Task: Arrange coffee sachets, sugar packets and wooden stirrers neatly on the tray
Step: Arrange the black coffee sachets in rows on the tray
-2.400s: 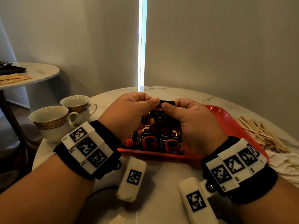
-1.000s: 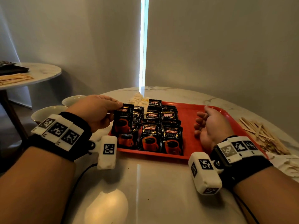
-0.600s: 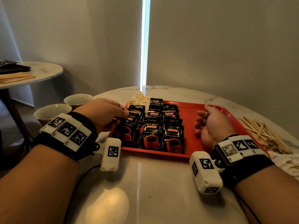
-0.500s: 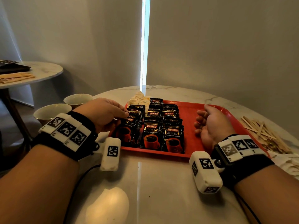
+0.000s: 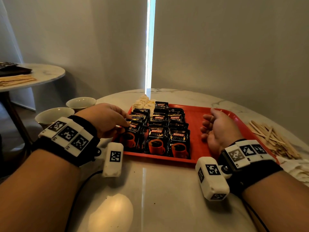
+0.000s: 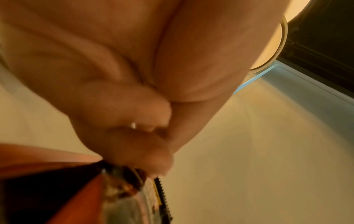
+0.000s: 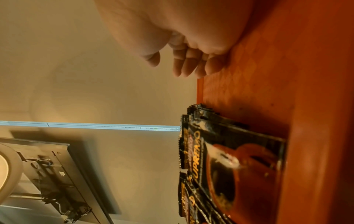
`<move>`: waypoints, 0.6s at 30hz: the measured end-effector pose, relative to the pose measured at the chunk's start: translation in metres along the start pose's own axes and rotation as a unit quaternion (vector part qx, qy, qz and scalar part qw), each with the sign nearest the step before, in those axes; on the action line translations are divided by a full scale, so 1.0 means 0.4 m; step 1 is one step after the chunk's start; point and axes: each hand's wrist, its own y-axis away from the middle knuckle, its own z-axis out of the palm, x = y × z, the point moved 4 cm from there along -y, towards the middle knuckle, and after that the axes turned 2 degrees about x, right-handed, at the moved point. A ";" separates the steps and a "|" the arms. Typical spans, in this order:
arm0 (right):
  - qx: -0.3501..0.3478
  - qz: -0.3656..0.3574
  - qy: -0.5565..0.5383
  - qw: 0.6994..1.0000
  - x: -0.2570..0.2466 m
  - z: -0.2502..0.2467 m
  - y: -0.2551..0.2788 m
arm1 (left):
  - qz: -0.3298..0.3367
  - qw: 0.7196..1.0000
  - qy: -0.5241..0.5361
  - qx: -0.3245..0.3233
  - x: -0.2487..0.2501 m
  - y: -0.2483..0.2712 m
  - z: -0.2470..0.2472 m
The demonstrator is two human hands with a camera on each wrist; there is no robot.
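Left hand (image 5: 107,119) had moved to the left column, pinching a Kopiko sachet (image 5: 132,131) on the red tray (image 5: 197,124). Right hand (image 5: 215,129) rested empty, fingers loosely curled. Sachets nearly aligned; wooden stirrers (image 5: 270,139) still off-tray.

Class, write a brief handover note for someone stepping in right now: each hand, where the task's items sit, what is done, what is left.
Left hand: fingertips on the left column of coffee sachets, apparently pinching one.
Right hand: idle, loosely curled, resting on the bare part of the red tray.
Done: sachets in overlapping rows on the tray; pale sugar packets at its far left corner.
Left: wooden stirrers lie heaped on the table to the tray's right.
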 end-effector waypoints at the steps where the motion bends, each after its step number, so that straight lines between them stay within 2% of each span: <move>1: 0.000 0.000 0.000 1.000 0.000 0.000 0.000 | -0.001 1.000 -0.002 0.000 0.000 0.001 0.000; 6: 0.000 0.001 0.005 1.000 -0.001 -0.002 0.001 | -0.009 1.000 -0.013 0.003 0.000 0.002 -0.003; 12: -0.004 0.005 0.017 1.000 -0.004 -0.005 0.007 | -0.011 0.999 0.005 0.043 -0.004 -0.006 -0.013; 16: -0.051 0.007 0.072 0.996 -0.025 0.003 0.021 | 0.021 0.994 0.029 0.104 -0.012 -0.021 -0.024; 18: -0.085 -0.021 0.123 0.989 -0.050 0.010 0.044 | 0.035 0.991 0.046 0.123 -0.017 -0.028 -0.023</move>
